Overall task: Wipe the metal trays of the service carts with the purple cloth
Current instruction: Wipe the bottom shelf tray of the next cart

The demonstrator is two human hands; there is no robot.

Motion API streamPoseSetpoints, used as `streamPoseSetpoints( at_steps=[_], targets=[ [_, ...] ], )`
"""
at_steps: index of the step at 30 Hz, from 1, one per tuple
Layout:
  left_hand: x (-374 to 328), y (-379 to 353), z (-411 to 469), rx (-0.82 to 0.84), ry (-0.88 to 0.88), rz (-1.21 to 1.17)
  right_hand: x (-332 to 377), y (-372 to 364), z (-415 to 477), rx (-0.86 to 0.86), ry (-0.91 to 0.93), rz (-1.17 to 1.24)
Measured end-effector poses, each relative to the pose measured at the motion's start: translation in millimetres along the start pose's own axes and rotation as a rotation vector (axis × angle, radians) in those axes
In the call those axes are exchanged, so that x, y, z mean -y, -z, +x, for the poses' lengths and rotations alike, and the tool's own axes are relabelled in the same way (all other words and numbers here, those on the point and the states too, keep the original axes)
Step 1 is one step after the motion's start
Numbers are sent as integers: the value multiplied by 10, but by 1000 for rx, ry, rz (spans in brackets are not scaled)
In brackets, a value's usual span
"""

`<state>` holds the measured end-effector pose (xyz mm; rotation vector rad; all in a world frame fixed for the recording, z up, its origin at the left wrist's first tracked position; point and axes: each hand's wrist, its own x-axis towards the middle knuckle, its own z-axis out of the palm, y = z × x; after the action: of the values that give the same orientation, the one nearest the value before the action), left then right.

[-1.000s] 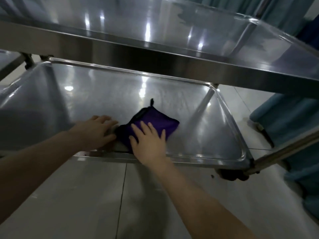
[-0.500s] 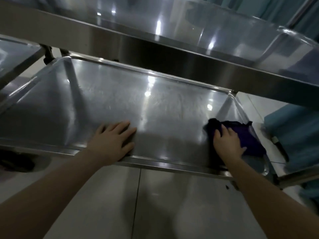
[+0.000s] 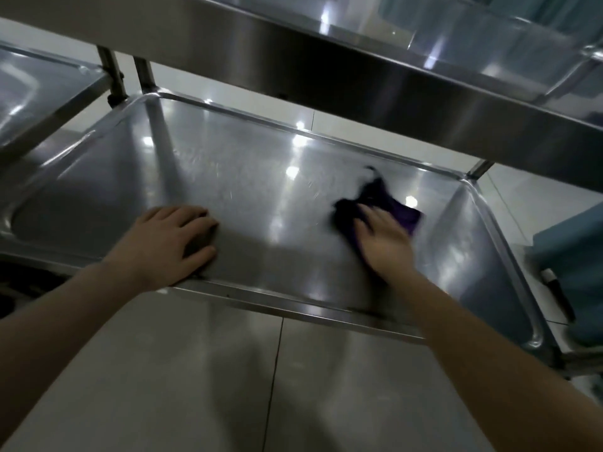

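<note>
The lower metal tray (image 3: 248, 177) of the service cart fills the middle of the head view. On its right half lies the purple cloth (image 3: 388, 207), bunched and motion-blurred. My right hand (image 3: 381, 241) presses flat on the cloth with straight fingers, and part of the cloth is hidden under the palm. My left hand (image 3: 169, 238) rests on the tray's near left part by the front rim, fingers lightly bent, holding nothing.
The cart's upper tray (image 3: 375, 83) overhangs the lower one closely. A second cart's tray (image 3: 36, 93) stands at the left beyond two upright posts (image 3: 143, 73). Blue fabric (image 3: 574, 272) hangs at the right. Pale tiled floor (image 3: 228, 370) lies below the front rim.
My right hand swept the cloth from mid-tray to the right corner, then back left and farther in. My left hand stayed braced near the front rim. The view shifted lower.
</note>
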<state>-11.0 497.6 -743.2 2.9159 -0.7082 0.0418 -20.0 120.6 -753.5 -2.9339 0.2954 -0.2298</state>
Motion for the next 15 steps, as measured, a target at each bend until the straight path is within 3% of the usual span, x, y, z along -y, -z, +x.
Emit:
streamPoseSetpoints(
  at_steps=[3, 5, 9, 12, 15],
  targets=[
    [120, -8, -11, -9, 24, -32, -843, 321, -196, 38, -357, 93],
    [119, -30, -12, -25, 33, -70, -985, 465, -182, 145, -428, 95],
    [134, -42, -19, -45, 24, -107, -309, 294, -12, 165, -295, 4],
    [163, -65, -17, -62, 20, -148, 721, -46, 45, 115, -218, -12],
    [192, -97, -40, -120, 35, -212, 1713, -284, 112, 129, -12, 9]
  ],
)
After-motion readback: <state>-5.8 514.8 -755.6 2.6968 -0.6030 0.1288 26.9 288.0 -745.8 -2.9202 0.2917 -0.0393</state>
